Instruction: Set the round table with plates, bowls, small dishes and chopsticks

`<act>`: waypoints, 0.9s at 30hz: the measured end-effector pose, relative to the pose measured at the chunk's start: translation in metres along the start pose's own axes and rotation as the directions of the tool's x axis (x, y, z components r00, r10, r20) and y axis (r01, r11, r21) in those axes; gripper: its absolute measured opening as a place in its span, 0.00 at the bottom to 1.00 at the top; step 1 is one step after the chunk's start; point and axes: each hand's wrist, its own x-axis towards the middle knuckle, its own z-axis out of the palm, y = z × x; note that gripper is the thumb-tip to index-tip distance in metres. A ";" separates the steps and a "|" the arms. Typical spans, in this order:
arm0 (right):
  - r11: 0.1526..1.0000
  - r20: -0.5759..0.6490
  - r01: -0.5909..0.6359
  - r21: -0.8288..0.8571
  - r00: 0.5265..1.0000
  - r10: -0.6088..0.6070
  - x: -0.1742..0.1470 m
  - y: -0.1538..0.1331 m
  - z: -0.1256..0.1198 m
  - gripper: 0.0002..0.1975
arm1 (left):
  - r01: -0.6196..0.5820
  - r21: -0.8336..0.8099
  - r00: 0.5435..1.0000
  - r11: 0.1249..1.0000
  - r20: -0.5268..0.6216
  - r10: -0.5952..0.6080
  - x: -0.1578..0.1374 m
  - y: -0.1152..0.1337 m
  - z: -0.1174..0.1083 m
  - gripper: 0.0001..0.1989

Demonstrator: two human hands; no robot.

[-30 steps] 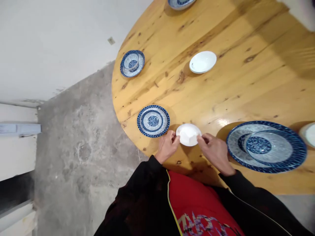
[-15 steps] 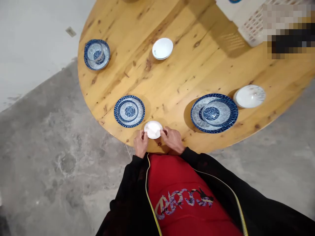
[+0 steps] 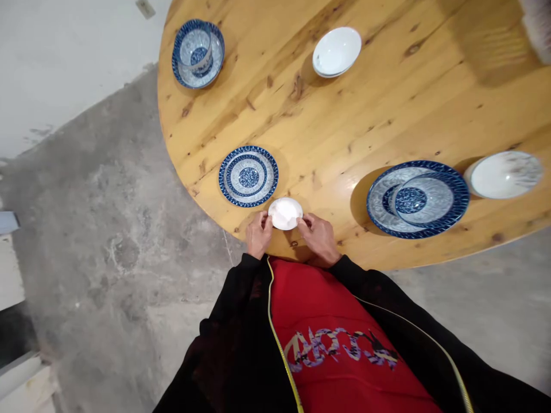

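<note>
Fingers [image 3: 264,220] of my left hand [image 3: 258,236] pinch the left edge of a small white dish [image 3: 286,214], while those of my right hand [image 3: 319,236] grip its right edge, so both hands are closed on the one piece. On my red shirt [image 3: 327,292] there is a row of patterned, pale-and-purple lettering [image 3: 340,347]; it is stylised and runs askew, and I cannot read the word with certainty. The dish turns its pale, broad face up toward me. Its outline looks longest from left to right, in line with my two hands, though it seems a round piece. It sits between my fingers, close to the near edge of the wooden worktop [image 3: 318,137]; whether its base touches the wood I cannot tell. Just beyond it to the left lies a ringed blue-and-white plate [image 3: 248,176], so close that I cannot say if the rims meet. Well to the right is a large blue-and-white plate [image 3: 380,201] with a smaller piece [image 3: 437,201] resting on it, toward its right side, and a white bowl [image 3: 503,175] stands just past that. On the far side I see a second white bowl [image 3: 338,51], and at far left a blue-and-white bowl [image 3: 196,49] rests on a wider dish [image 3: 183,74]. My black sleeves [image 3: 230,295] reach in from the near side, above a grey floor [image 3: 103,241]
</note>
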 end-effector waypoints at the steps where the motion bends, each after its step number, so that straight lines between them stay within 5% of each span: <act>1: 1.000 0.003 -0.004 0.013 1.000 0.004 0.000 0.000 0.000 0.19 | 0.002 -0.012 1.000 1.000 0.001 -0.002 0.000 0.000 0.000 0.10; 10: 0.999 -0.011 -0.013 0.035 1.000 0.013 0.002 -0.008 -0.003 0.19 | -0.005 0.062 1.000 0.998 0.011 0.004 0.003 0.001 -0.007 0.11; 17: 0.997 -0.092 -0.056 0.057 0.994 0.061 0.010 -0.017 -0.035 0.20 | -0.158 0.140 0.982 0.977 -0.083 0.171 -0.003 0.018 -0.046 0.11; 22: 0.997 -0.221 -0.058 0.059 0.973 0.069 0.043 -0.037 -0.066 0.20 | -0.409 0.189 0.870 0.893 -0.214 0.444 0.048 0.079 -0.089 0.14; 25: 0.997 -0.272 -0.045 0.057 0.961 0.059 0.076 -0.051 -0.089 0.17 | -0.504 0.237 0.832 0.831 -0.126 0.540 0.107 0.132 -0.109 0.14; 27: 0.997 -0.305 -0.033 0.063 0.951 0.050 0.101 -0.058 -0.106 0.15 | -0.503 0.291 0.847 0.814 -0.022 0.532 0.152 0.164 -0.114 0.13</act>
